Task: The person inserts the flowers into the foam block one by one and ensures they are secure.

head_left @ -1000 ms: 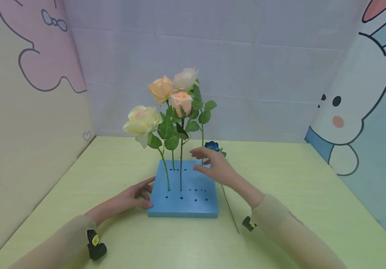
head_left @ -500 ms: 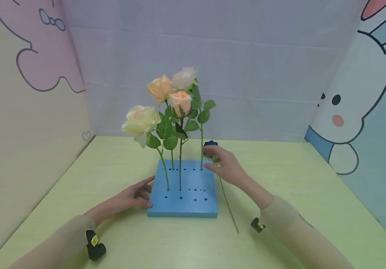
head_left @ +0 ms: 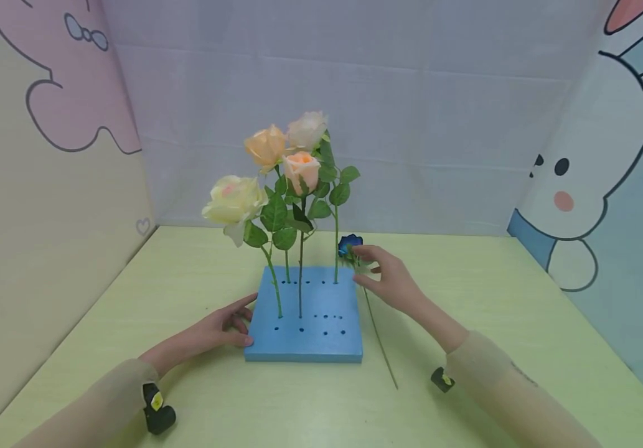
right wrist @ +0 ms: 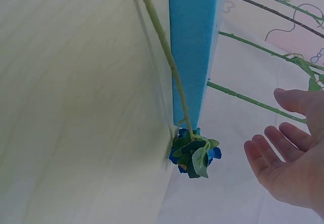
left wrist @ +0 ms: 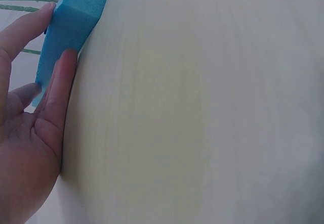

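My left hand rests against the left side of a blue foam board, its fingers relaxed along the edge. In the left wrist view its fingertips touch the blue side face. Several artificial roses stand upright in the board's holes: a pale yellow rose, a peach rose, an orange-cream rose and a white rose. Right of the board a blue rose lies on the table, its stem pointing toward me. My right hand hovers above it, fingers relaxed, holding nothing.
The board has several small holes at its front and right. A pale wooden-patterned table lies beneath everything. A light curtain closes off the back, with cartoon-printed panels on both sides.
My right hand has moved right, away from the white rose's stem, and now hovers over the blue rose. The left hand has stayed at the board.
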Demonstrator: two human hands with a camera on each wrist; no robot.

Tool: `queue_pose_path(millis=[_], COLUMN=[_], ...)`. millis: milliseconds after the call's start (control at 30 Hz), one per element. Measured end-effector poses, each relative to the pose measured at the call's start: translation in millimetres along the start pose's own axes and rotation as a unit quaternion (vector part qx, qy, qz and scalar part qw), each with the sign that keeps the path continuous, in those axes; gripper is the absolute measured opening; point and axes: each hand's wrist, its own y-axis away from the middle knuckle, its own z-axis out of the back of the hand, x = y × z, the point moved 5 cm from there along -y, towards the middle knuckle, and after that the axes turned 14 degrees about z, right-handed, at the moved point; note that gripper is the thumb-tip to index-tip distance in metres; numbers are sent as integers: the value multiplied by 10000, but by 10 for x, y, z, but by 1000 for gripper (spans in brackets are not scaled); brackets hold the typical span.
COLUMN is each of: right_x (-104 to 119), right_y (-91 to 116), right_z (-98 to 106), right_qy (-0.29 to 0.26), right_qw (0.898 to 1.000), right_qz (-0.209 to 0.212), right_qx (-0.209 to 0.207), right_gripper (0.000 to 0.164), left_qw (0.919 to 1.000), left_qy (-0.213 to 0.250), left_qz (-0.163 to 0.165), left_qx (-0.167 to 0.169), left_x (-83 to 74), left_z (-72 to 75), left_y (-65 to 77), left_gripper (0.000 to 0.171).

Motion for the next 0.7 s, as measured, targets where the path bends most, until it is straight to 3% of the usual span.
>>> queue_pose_path(millis=[367, 700], right_x=[-107, -188], right_y=[98, 202], right_z=[-7, -51], right_qy=[277, 88], right_qw=[9985, 9975], right_qz=[-400, -511], right_qx=[250, 478], right_gripper=[59, 60], left_qw=[9998, 9999], left_qy=[76, 67], left_qz=[-148, -128], left_qx=[88, 86], left_x=[-26, -25], left_z=[6, 7], left_y=[24, 22], left_gripper=[92, 92])
